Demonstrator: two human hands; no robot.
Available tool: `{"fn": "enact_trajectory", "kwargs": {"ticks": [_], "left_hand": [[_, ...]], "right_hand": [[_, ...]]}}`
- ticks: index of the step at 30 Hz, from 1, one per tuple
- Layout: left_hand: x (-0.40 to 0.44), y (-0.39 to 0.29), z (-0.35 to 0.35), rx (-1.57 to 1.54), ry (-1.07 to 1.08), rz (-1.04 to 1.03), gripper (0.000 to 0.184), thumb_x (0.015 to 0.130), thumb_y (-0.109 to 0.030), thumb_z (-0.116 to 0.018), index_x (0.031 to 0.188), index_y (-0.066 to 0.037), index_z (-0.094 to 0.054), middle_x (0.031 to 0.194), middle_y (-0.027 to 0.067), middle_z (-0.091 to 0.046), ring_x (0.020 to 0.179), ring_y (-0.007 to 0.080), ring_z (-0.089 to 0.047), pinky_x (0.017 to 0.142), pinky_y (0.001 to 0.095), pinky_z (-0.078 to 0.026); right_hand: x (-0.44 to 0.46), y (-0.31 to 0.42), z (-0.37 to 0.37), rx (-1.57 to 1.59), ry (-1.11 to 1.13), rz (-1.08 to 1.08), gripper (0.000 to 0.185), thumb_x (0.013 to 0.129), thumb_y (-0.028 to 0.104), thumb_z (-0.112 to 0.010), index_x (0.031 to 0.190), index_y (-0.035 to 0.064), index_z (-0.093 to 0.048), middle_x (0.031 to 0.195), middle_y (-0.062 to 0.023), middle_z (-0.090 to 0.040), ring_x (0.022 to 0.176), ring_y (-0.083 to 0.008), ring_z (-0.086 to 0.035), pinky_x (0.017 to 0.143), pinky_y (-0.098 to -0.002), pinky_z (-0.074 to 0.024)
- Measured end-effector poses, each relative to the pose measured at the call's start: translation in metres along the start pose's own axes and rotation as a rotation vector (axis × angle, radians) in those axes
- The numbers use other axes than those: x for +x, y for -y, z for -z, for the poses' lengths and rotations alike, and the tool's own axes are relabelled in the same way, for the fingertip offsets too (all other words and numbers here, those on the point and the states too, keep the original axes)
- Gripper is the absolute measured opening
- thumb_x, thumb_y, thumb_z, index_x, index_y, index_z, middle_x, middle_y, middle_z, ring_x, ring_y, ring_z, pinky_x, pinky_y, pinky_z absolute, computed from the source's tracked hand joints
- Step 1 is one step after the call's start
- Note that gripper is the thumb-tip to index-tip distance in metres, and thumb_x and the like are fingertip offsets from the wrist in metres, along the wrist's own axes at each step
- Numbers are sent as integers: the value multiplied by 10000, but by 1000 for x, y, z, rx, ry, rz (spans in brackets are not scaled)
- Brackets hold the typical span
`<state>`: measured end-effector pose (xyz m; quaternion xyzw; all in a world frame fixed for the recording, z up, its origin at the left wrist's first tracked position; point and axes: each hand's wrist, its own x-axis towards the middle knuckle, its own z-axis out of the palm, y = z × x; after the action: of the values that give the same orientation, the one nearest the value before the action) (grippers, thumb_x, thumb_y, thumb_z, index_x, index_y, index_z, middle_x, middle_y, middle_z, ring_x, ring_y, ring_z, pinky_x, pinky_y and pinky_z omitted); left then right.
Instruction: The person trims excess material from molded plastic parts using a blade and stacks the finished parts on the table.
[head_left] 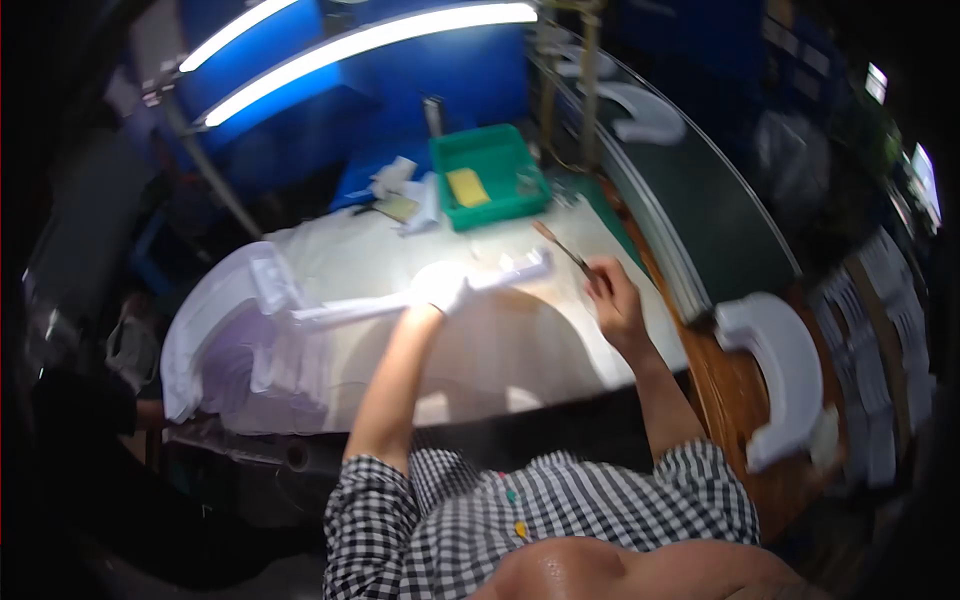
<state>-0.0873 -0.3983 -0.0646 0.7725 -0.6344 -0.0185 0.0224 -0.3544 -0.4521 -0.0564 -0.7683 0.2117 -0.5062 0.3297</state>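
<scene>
My left hand [441, 287], in a white glove, is closed around the middle of a long white plastic strip [360, 308]. The strip lies slantwise above the worktable, its far end up and to the right. My bare right hand [616, 300] grips a slim tool [569, 250] with a dark shaft and a flat brownish tip; its exact kind is unclear. The tip points up and left, apart from the strip. Left of my left hand is a stack of curved white plastic parts [205, 325], near the strip's lower end.
A green tray [505, 212] holding a yellow pad [466, 187] stands at the back. Crumpled paper [395, 178] lies beside it. On the right runs a dark conveyor [690, 190] carrying curved white parts [648, 118]. Another curved part [790, 375] rests on the wooden edge. Bright lamps [370, 42] hang overhead.
</scene>
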Motion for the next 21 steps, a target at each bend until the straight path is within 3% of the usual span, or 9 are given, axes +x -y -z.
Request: {"fn": "enact_trajectory", "kwargs": {"ticks": [4, 6, 7, 9, 12, 16, 17, 18, 21], "left_hand": [[-26, 9, -51, -209, -180, -27, 253, 813, -181, -488, 958, -43, -642, 980, 215, -623, 892, 373, -583, 810, 417, -464], [-53, -4, -90, -384, -349, 33, 234, 760, -174, -540, 945, -62, -630, 962, 151, -627, 906, 308, -577, 763, 395, -476], [-70, -2, -100, -378, -343, 76, 234, 760, -174, -540, 945, -62, -630, 962, 151, -627, 906, 308, -577, 763, 395, -476], [-94, -18, -130, 11, -437, -232, 246, 699, -173, -574, 927, -89, -611, 947, 63, -613, 892, 229, -572, 730, 361, -477], [-106, -24, -142, 29, -561, -147, 266, 667, -174, -579, 926, -116, -591, 923, 7, -595, 851, 179, -567, 716, 343, -471], [-102, -14, -139, 74, -267, -67, 536, 692, -177, -626, 1200, -79, -482, 1274, 113, -450, 1205, 271, -409, 935, 381, -386], [-107, -23, -93, -87, 85, -30, 693, 737, -193, -650, 1345, -73, -338, 1406, 153, -298, 1328, 324, -238, 1048, 418, -268], [-115, -19, -80, -81, 77, -19, 693, 737, -193, -650, 1345, -73, -338, 1406, 153, -298, 1328, 324, -238, 1048, 418, -268], [-155, 3, -24, -1646, -528, -229, 751, 817, -397, -582, 1401, -76, -237, 1446, 152, -232, 1355, 329, -170, 1086, 469, -185]], "right_hand": [[-14, 0, -17, 35, 17, 2, 230, 932, 144, -428, 1072, 26, -568, 696, -7, -470, 590, -81, -410, 535, -232, -346], [-16, -2, -20, 88, 113, 41, 289, 938, 198, -422, 1047, -13, -587, 622, 6, -432, 558, -81, -391, 515, -225, -308], [-11, -3, -22, 136, 153, -25, 285, 940, 186, -420, 1048, -16, -590, 621, 10, -431, 558, -75, -387, 512, -222, -306], [-7, -7, -25, 184, 176, -150, 263, 941, 132, -420, 1067, -24, -590, 623, 19, -435, 561, -53, -381, 500, -213, -299], [-17, -16, -45, 226, 283, -251, 270, 950, 153, -440, 1089, -27, -585, 632, 20, -452, 573, -51, -393, 511, -209, -319], [-45, -41, -71, 264, 373, -285, 331, 966, 215, -423, 1140, -40, -543, 648, 48, -433, 573, -18, -368, 508, -168, -295], [-50, -50, -70, 235, 330, -363, 328, 962, 217, -432, 1119, -41, -560, 639, 40, -443, 579, -32, -392, 522, -181, -323], [-50, -57, -70, 211, 286, -428, 326, 958, 219, -441, 1098, -42, -577, 631, 32, -452, 584, -47, -416, 536, -195, -351], [-57, -63, -60, 436, 250, -622, 348, 964, 256, -426, 1082, -42, -562, 601, 60, -412, 503, -12, -337, 451, -167, -270]]}}
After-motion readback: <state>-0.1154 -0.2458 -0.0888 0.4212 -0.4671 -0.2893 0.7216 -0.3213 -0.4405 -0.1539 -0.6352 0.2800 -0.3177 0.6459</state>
